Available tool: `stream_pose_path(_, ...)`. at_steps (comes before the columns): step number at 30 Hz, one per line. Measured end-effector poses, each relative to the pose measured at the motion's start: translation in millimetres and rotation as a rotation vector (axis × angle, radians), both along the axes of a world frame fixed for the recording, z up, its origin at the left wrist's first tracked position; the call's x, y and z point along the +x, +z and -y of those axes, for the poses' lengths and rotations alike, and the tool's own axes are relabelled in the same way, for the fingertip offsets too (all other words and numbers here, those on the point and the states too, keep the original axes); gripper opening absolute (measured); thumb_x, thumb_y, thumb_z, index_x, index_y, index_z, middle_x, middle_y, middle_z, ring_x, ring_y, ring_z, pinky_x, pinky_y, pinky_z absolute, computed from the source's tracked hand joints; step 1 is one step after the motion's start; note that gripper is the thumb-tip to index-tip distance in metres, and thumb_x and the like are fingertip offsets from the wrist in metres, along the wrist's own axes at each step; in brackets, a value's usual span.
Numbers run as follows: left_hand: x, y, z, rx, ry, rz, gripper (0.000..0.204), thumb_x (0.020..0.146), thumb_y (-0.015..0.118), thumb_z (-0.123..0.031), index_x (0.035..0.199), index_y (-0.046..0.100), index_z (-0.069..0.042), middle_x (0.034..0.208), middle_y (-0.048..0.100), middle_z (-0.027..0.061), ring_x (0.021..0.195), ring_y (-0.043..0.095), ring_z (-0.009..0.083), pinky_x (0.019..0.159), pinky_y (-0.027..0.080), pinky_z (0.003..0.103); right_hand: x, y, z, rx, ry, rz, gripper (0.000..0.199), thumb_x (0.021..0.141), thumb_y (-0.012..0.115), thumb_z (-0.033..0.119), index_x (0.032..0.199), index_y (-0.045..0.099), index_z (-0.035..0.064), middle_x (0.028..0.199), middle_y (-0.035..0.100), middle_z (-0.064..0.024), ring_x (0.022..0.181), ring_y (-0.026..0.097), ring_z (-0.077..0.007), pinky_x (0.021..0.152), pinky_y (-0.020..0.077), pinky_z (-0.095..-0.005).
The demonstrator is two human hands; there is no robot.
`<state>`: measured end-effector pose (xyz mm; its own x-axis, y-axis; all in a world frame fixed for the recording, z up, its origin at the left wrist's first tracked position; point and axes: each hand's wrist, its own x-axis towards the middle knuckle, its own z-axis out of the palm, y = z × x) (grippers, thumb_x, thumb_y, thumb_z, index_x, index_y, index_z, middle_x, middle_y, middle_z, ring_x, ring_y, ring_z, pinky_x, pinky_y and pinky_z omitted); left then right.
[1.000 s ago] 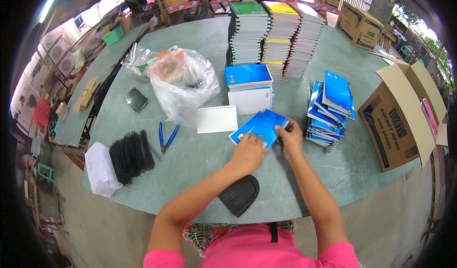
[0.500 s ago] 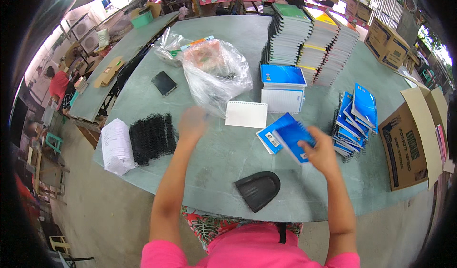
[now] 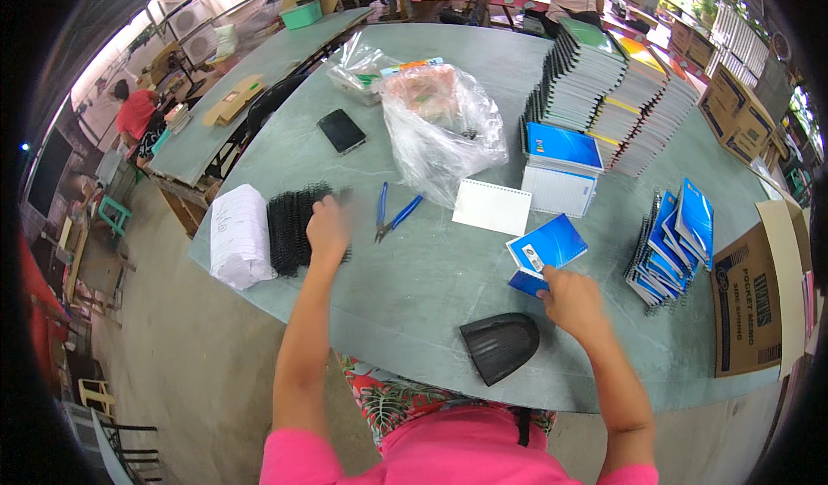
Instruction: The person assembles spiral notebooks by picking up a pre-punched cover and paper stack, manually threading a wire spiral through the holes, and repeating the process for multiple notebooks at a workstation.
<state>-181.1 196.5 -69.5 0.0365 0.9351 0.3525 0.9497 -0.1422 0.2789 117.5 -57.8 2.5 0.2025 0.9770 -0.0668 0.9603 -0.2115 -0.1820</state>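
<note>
At the right edge of a bundle of black spiral binding coils, my left hand has its fingers closed on a coil; the hand is slightly blurred. My right hand pinches a small blue-covered notebook, tilted and partly hidden by the fingers. Just beyond it a blue notebook lies on the table. Blue-handled pliers rest between the coils and a loose white punched pad. Nearest me on the table is a black rounded block.
A wrapped white bundle flanks the coils. Farther off are a phone, a plastic bag and tall notebook stacks. Coil-bound blue notebooks lie to the right, by an open carton. Other people are in the background.
My left hand has moved left onto the coils, and pliers now show on the table where it was. My right hand has drawn the notebook nearer, tilting it. The view has shifted.
</note>
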Motion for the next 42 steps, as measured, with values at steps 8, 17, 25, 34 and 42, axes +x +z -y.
stream_pose_path(8,4,13,-33,-0.135,-0.205,-0.028,0.032,0.068,0.068,-0.029,0.077,0.059,0.0,0.075,0.061,0.022,0.074,0.061,0.0385,0.064,0.047,0.045,5,-2,9,0.093,0.077,-0.031,0.011,0.077,0.062,0.014,0.083,0.057,0.0063,0.074,0.062,-0.0138,0.07,0.061,-0.0323,0.06,0.0457,-0.0441)
stream_pose_path(17,19,14,-28,-0.186,-0.193,-0.106,0.035,0.068,0.073,-0.027,0.07,0.056,0.003,0.076,0.061,0.0245,0.08,0.061,0.0385,0.072,0.047,0.043,6,-12,-2,0.203,0.079,-0.094,0.01,0.078,0.06,0.015,0.08,0.056,0.006,0.076,0.063,-0.0131,0.07,0.061,-0.0318,0.06,0.0453,-0.0448)
stream_pose_path(25,11,39,-28,-0.139,-0.175,0.189,0.023,0.063,0.065,-0.019,0.071,0.057,0.001,0.073,0.061,0.0219,0.076,0.061,0.0365,0.069,0.047,0.041,4,-22,-1,0.265,0.12,-0.051,0.009,0.077,0.06,0.014,0.077,0.056,0.0064,0.075,0.062,-0.0117,0.066,0.061,-0.0295,0.057,0.0462,-0.0427)
stream_pose_path(34,-2,29,-38,-0.158,-0.378,0.053,0.021,0.077,0.056,-0.018,0.085,0.062,0.001,0.064,0.06,0.0164,0.059,0.06,0.0282,0.06,0.047,0.038,0,-17,-9,0.195,0.111,-0.095,0.011,0.077,0.061,0.014,0.083,0.056,0.0063,0.075,0.062,-0.0124,0.069,0.061,-0.0315,0.058,0.0453,-0.0432)
stream_pose_path(42,95,69,107,-0.469,-0.852,0.383,0.026,0.089,0.051,-0.017,0.111,0.058,-0.005,0.081,0.06,0.0157,0.075,0.058,0.0223,0.072,0.046,0.035,8,-10,-15,0.115,0.081,-0.11,0.015,0.078,0.062,0.019,0.084,0.058,0.0058,0.077,0.063,-0.0124,0.073,0.062,-0.0306,0.062,0.0467,-0.0427)
